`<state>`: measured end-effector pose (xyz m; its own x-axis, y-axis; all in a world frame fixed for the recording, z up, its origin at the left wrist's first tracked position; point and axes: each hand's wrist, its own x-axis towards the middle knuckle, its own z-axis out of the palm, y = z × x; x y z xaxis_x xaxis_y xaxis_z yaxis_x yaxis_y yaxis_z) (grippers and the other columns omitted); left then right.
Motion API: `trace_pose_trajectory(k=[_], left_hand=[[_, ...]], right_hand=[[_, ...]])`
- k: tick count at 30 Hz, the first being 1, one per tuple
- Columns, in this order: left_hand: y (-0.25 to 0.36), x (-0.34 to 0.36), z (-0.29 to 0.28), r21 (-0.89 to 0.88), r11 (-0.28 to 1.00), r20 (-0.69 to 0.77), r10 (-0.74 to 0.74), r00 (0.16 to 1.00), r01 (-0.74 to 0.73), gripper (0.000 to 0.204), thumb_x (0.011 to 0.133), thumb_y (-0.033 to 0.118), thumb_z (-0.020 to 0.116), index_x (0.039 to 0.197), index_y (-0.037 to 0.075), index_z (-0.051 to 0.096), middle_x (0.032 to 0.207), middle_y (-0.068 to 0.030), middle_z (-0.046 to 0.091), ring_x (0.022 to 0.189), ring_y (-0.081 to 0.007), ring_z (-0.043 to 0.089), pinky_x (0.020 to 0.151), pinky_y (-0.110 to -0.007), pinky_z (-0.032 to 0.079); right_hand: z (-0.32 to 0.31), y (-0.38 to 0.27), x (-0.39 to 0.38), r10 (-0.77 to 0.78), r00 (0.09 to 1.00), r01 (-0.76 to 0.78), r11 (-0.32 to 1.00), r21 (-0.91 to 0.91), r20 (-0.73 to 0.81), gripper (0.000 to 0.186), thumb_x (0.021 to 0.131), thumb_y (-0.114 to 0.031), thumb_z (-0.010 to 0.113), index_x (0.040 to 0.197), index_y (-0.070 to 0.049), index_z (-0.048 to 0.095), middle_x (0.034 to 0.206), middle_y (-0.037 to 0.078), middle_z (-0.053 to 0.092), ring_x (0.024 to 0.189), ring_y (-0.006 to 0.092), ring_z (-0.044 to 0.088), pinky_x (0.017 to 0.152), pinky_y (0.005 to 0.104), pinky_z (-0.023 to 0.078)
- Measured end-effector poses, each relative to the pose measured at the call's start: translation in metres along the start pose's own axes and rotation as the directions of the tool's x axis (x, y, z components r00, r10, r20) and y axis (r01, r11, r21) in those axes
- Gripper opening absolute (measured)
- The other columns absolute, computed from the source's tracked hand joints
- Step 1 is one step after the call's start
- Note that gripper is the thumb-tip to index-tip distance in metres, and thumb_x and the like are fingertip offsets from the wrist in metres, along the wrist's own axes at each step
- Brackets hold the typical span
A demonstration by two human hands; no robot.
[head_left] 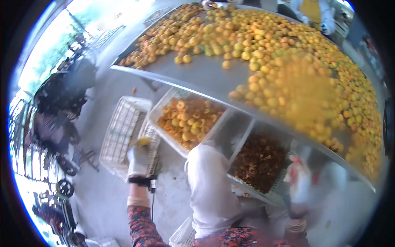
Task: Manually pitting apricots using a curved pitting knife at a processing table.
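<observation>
My left hand (pixel 138 159), in a pale glove with a black strap at the wrist, is over a white slatted crate (pixel 110 138). Its fingers are closed around a yellow apricot (pixel 143 141). At the right, my gloved right hand (pixel 299 181) is beside a crate of brown apricot pits (pixel 261 160). Its fingers look curled, with a bit of red showing at them; blur and smudges hide what is held. Between my hands, a white crate (pixel 155 111) holds halved, pitted apricots (pixel 187 121).
A metal table (pixel 197 70) heaped with apricots (pixel 259 41) spans the far side, its raised edge nearest me. Other people's hands (pixel 327 28) are at its far side. My white-clad knee (pixel 212 185) rises between the crates. Parked motorbikes (pixel 61 115) line the left.
</observation>
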<state>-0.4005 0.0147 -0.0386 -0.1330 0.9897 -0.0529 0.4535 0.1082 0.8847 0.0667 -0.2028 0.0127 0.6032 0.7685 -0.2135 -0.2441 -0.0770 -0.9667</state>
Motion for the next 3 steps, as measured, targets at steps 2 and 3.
trace_pose_trajectory(k=[2, 3], left_hand=[[-0.065, 0.028, -0.072, -0.959, 0.282, -0.032, 0.023, 0.999, -0.037, 0.053, 0.092, 0.030, 0.058, 0.133, 0.000, 0.044, 0.126, -0.0122, 0.054, 0.114, -0.0260, 0.052, 0.105, -0.042, 0.038], [-0.058, 0.040, -0.057, -0.963, 0.270, 0.001, 0.041, 0.999, -0.010, 0.053, 0.092, 0.030, 0.058, 0.133, 0.000, 0.044, 0.126, -0.0122, 0.054, 0.114, -0.0260, 0.052, 0.105, -0.042, 0.038]], right_hand=[[0.010, -0.006, -0.004, 0.033, 0.998, -0.034, 0.999, 0.002, 0.061, 0.042, 0.093, -0.024, 0.052, 0.116, 0.011, 0.053, 0.066, 0.002, 0.050, 0.052, 0.0051, 0.044, 0.047, 0.0186, 0.038], [0.012, -0.014, -0.004, 0.084, 0.992, -0.083, 0.996, -0.013, 0.098, 0.044, 0.092, -0.025, 0.053, 0.117, 0.011, 0.052, 0.066, 0.002, 0.051, 0.052, 0.0054, 0.045, 0.048, 0.0187, 0.039]])
